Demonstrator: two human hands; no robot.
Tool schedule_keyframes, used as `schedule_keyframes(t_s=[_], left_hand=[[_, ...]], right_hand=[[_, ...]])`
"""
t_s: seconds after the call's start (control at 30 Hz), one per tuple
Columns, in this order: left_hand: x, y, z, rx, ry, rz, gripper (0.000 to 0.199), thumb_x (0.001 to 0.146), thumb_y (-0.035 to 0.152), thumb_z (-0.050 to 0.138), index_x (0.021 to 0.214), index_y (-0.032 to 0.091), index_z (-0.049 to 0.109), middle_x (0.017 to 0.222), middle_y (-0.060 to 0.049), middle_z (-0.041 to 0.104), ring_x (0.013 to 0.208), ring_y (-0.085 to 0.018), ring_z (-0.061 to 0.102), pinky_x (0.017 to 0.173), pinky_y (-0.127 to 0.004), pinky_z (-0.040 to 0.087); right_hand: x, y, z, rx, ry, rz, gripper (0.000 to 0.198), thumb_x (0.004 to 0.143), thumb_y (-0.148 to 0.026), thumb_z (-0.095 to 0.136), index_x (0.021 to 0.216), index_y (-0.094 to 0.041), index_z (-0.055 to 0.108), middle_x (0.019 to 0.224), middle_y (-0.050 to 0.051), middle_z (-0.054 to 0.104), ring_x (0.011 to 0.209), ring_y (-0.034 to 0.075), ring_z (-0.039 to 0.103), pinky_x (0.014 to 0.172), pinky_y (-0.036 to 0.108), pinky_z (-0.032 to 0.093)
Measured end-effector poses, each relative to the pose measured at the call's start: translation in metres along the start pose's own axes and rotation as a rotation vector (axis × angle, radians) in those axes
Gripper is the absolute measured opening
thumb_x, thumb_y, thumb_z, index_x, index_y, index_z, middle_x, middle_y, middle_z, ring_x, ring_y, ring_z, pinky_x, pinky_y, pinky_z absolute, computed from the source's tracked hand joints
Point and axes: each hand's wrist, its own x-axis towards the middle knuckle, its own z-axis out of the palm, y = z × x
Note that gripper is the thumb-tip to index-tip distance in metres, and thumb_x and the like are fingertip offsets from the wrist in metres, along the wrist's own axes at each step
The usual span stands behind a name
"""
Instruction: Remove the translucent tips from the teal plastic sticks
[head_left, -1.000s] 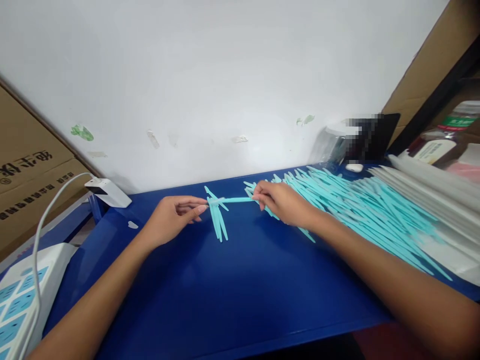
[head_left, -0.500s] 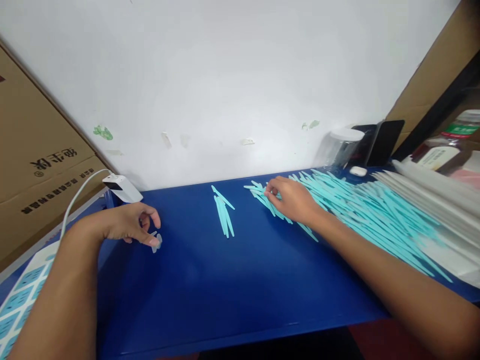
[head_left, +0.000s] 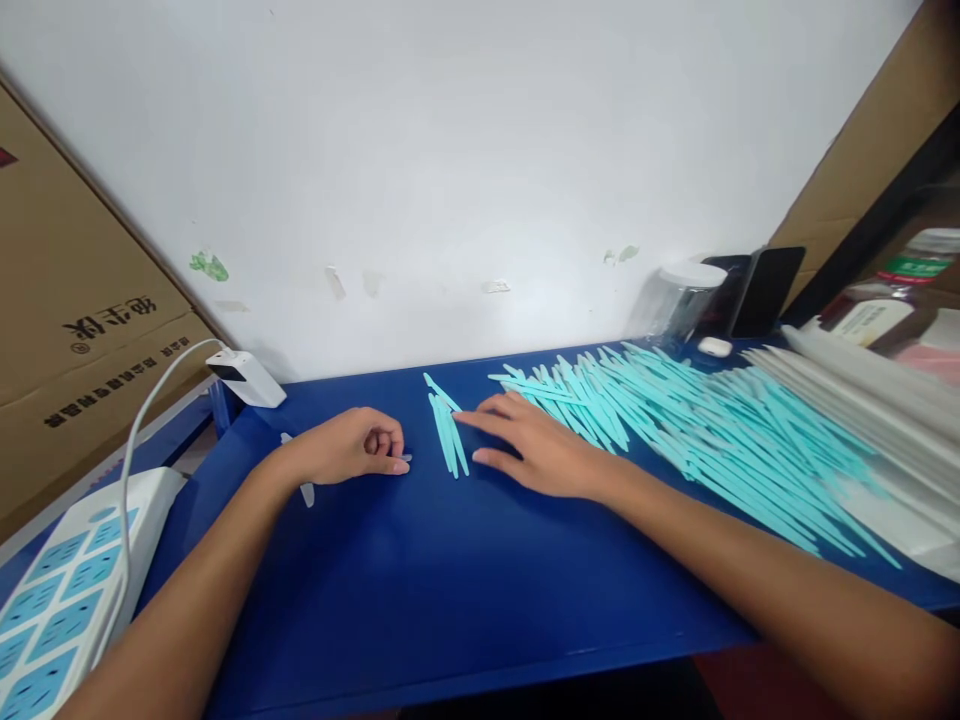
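My left hand (head_left: 358, 446) is closed in a pinch over the blue table, left of the middle. A small translucent plastic piece (head_left: 406, 457) shows between its thumb and fingers. Partly hidden under that wrist lies another translucent piece (head_left: 307, 494). My right hand (head_left: 536, 445) has its thumb and index finger apart, with nothing visible between them. Its index fingertip reaches the edge of a small group of slim turquoise sticks (head_left: 448, 435); whether it touches them I cannot tell. A large heap of the same sticks (head_left: 705, 430) spreads out behind and right of that hand.
A white power strip (head_left: 82, 590) and a white box-shaped device (head_left: 247, 378) with a cable stand at left, beside a cardboard box (head_left: 90, 250). A clear jar (head_left: 679, 300), a dark phone-like slab (head_left: 769, 290), an earbud case (head_left: 715, 347) and stacked pale sleeves (head_left: 885, 410) stand right.
My left hand has moved right, toward the small stick group, leaving translucent pieces behind. My right hand has moved left and nearer from the heap, and its fingers have opened.
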Motion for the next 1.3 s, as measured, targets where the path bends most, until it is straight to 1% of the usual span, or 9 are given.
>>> schedule_keyframes(t_s=[0.1, 0.2, 0.37, 0.5, 0.63, 0.77, 0.9, 1.03, 1.3], left_hand=[[0.006, 0.001, 0.007, -0.011, 0.115, 0.015, 0.034, 0.084, 0.056, 0.074, 0.081, 0.022, 0.073, 0.067, 0.002, 0.062, 0.063, -0.016, 0.055, 0.057, -0.025, 0.04], [0.012, -0.003, 0.012, 0.026, 0.281, 0.051, 0.034, 0.09, 0.055, 0.068, 0.086, 0.022, 0.074, 0.073, 0.0, 0.067, 0.068, -0.017, 0.059, 0.062, -0.026, 0.043], [0.019, -0.004, 0.019, 0.197, 0.43, 0.124, 0.032, 0.095, 0.052, 0.065, 0.089, 0.022, 0.073, 0.085, -0.003, 0.071, 0.072, -0.018, 0.061, 0.066, -0.029, 0.043], [0.021, 0.001, 0.024, 0.241, 0.454, 0.151, 0.03, 0.098, 0.049, 0.062, 0.093, 0.022, 0.072, 0.086, -0.003, 0.072, 0.071, -0.018, 0.06, 0.066, -0.03, 0.043], [0.021, 0.007, 0.025, 0.199, 0.471, 0.16, 0.027, 0.101, 0.045, 0.058, 0.097, 0.023, 0.071, 0.089, -0.003, 0.074, 0.073, -0.018, 0.063, 0.068, -0.029, 0.045], [0.02, 0.008, 0.025, 0.079, 0.486, 0.131, 0.027, 0.101, 0.046, 0.058, 0.1, 0.022, 0.072, 0.082, -0.002, 0.073, 0.071, -0.018, 0.066, 0.067, -0.028, 0.048], [0.02, 0.008, 0.025, -0.056, 0.501, 0.127, 0.033, 0.1, 0.05, 0.06, 0.106, 0.021, 0.074, 0.083, -0.003, 0.073, 0.067, -0.017, 0.067, 0.065, -0.027, 0.051], [0.02, 0.006, 0.025, -0.195, 0.502, 0.112, 0.039, 0.097, 0.054, 0.063, 0.111, 0.019, 0.074, 0.079, -0.004, 0.073, 0.065, -0.017, 0.068, 0.063, -0.028, 0.056], [0.021, 0.009, 0.023, -0.269, 0.522, 0.108, 0.039, 0.094, 0.054, 0.068, 0.106, 0.018, 0.075, 0.078, -0.003, 0.072, 0.064, -0.015, 0.067, 0.062, -0.026, 0.057]], right_hand=[[0.0, -0.009, 0.006, -0.074, -0.066, -0.085, 0.048, 0.106, -0.047, 0.054, 0.152, -0.033, 0.057, 0.152, 0.011, 0.056, 0.134, 0.035, 0.049, 0.105, 0.057, 0.047], [0.0, -0.007, 0.006, -0.1, -0.047, -0.097, 0.042, 0.105, -0.046, 0.056, 0.141, -0.028, 0.068, 0.15, 0.011, 0.059, 0.127, 0.034, 0.053, 0.102, 0.056, 0.049], [0.001, 0.005, -0.002, -0.056, 0.038, -0.043, 0.032, 0.107, -0.039, 0.055, 0.096, -0.02, 0.078, 0.101, 0.009, 0.075, 0.094, 0.024, 0.063, 0.087, 0.041, 0.052], [0.0, 0.009, 0.0, -0.098, 0.096, 0.143, 0.018, 0.099, -0.038, 0.068, 0.1, -0.02, 0.068, 0.097, 0.007, 0.068, 0.088, 0.022, 0.063, 0.069, 0.034, 0.046], [-0.001, 0.01, 0.004, -0.092, 0.029, 0.257, 0.013, 0.101, -0.033, 0.065, 0.096, -0.021, 0.062, 0.095, 0.007, 0.067, 0.088, 0.023, 0.062, 0.07, 0.034, 0.045], [-0.001, 0.011, -0.001, -0.085, 0.045, 0.27, 0.016, 0.102, -0.026, 0.06, 0.087, -0.022, 0.057, 0.093, 0.007, 0.067, 0.092, 0.024, 0.061, 0.071, 0.033, 0.043], [-0.001, 0.013, -0.009, 0.043, 0.143, 0.313, 0.012, 0.106, -0.026, 0.052, 0.095, -0.022, 0.057, 0.085, 0.003, 0.069, 0.076, 0.019, 0.062, 0.066, 0.03, 0.041], [-0.001, 0.015, -0.012, 0.191, 0.142, 0.297, 0.012, 0.105, -0.025, 0.051, 0.096, -0.023, 0.059, 0.079, 0.0, 0.07, 0.07, 0.017, 0.063, 0.065, 0.028, 0.041], [0.001, 0.017, -0.01, 0.269, 0.194, 0.32, 0.012, 0.102, -0.026, 0.054, 0.094, -0.022, 0.063, 0.079, 0.0, 0.072, 0.07, 0.016, 0.064, 0.068, 0.029, 0.045]])
